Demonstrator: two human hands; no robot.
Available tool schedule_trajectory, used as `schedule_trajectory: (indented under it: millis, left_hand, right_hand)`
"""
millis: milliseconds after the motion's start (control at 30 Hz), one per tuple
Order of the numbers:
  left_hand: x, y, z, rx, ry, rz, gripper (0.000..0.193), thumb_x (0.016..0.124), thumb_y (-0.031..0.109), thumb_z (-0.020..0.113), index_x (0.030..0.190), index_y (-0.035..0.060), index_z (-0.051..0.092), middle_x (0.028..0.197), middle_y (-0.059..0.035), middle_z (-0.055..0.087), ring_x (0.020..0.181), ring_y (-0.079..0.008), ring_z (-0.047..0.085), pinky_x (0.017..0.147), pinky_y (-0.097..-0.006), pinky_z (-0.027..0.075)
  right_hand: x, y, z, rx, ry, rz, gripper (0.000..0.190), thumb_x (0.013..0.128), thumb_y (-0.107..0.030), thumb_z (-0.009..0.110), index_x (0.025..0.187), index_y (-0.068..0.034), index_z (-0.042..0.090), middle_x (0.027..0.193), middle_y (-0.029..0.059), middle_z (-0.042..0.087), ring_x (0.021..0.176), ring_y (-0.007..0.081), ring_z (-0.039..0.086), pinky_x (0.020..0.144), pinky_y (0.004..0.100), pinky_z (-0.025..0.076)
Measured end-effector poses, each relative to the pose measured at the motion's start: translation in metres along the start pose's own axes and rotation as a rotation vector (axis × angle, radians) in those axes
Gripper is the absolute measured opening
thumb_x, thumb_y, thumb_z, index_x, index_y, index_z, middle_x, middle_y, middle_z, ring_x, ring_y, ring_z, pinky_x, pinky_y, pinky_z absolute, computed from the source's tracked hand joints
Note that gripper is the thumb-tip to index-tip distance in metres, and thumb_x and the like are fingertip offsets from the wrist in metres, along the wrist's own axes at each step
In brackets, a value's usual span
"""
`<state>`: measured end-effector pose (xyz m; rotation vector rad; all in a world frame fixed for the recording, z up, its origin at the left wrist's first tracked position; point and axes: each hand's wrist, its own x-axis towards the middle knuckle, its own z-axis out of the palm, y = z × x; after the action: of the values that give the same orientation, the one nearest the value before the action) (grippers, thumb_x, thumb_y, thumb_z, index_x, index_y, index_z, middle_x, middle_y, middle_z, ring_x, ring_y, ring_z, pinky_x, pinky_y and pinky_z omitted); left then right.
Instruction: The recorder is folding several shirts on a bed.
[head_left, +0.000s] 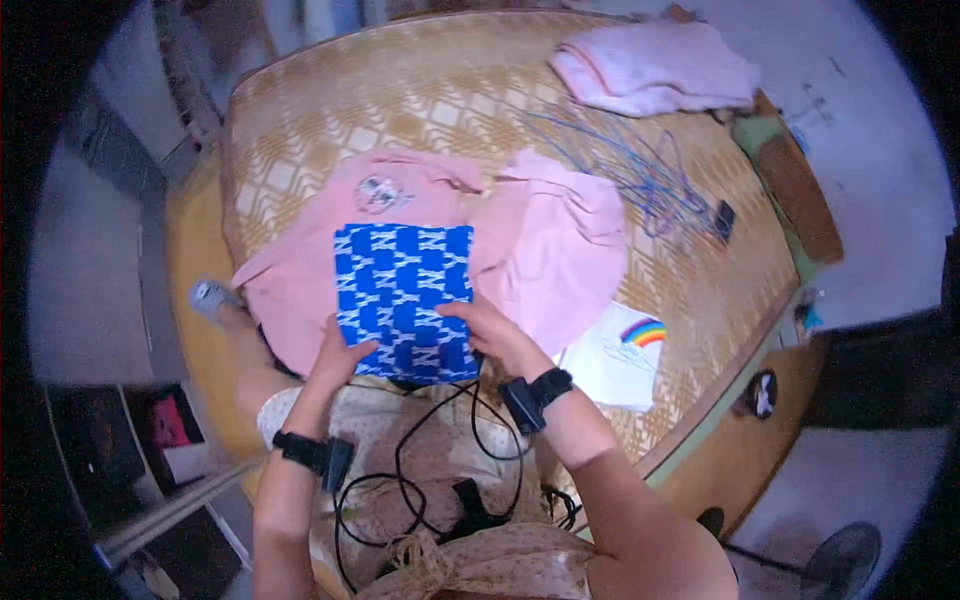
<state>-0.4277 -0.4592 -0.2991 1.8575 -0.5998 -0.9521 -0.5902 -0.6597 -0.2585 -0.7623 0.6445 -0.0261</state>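
Note:
Between my two hands is a folded blue cloth with a repeating white letter pattern. My left hand grips its lower left side, thumb on top. At the right edge my right hand grips it too, with the thumb over the front and the other fingers partly hidden. Behind and under the cloth, a pink garment with a round printed patch lies spread out. Its paler pink part extends to the right. A white folded cloth with a rainbow design lies right of my right hand.
The bed has a tan patterned cover. A light pink folded garment lies at its far right. Several thin blue wires or hangers spread near a small black object. Black cables loop across my lap. Open shelving stands lower left.

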Motion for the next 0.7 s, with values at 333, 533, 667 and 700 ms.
schedule_trajectory:
  millis: [333, 533, 667, 700]
  left_hand:
    - [-0.009, 0.073, 0.052, -0.16, -0.554, -0.046, 0.046, 0.09, 0.018, 0.054, 0.128, 0.0008, 0.033, 0.08, -0.0027, 0.053, 0.068, -0.0088, 0.051, 0.06, -0.0205, 0.043]
    - [-0.018, 0.079, 0.09, -0.1, -0.679, -0.001, 0.051, 0.088, 0.021, 0.057, 0.128, -0.0011, 0.032, 0.079, -0.0032, 0.052, 0.07, -0.0103, 0.051, 0.062, -0.0221, 0.043]
    - [-0.027, 0.067, 0.099, 0.06, -0.664, 0.063, 0.058, 0.086, 0.024, 0.06, 0.128, -0.0038, 0.031, 0.078, -0.0038, 0.054, 0.068, -0.011, 0.052, 0.06, -0.0229, 0.043]
    - [-0.029, 0.067, 0.101, 0.06, -0.663, 0.063, 0.058, 0.086, 0.024, 0.06, 0.128, -0.0038, 0.031, 0.078, -0.0038, 0.054, 0.068, -0.011, 0.052, 0.06, -0.0229, 0.043]
  right_hand:
    - [-0.178, -0.065, -0.023, 0.384, 0.444, -0.735, 0.035, 0.086, -0.009, 0.052, 0.118, 0.003, 0.046, 0.111, 0.0156, 0.057, 0.097, 0.0271, 0.059, 0.086, 0.0401, 0.049]
    - [-0.175, 0.026, -0.099, 0.742, 0.672, -0.922, 0.033, 0.09, -0.01, 0.048, 0.122, -0.003, 0.044, 0.116, 0.0105, 0.054, 0.102, 0.0223, 0.055, 0.086, 0.0399, 0.047]
    - [-0.153, 0.123, -0.14, 0.792, 1.079, -0.744, 0.029, 0.094, -0.015, 0.045, 0.122, -0.011, 0.046, 0.114, 0.0054, 0.055, 0.098, 0.0191, 0.055, 0.087, 0.0363, 0.047]
    - [-0.153, 0.132, -0.14, 0.796, 1.054, -0.774, 0.027, 0.094, -0.015, 0.044, 0.121, -0.013, 0.047, 0.113, 0.0047, 0.056, 0.096, 0.0187, 0.055, 0.086, 0.0357, 0.047]
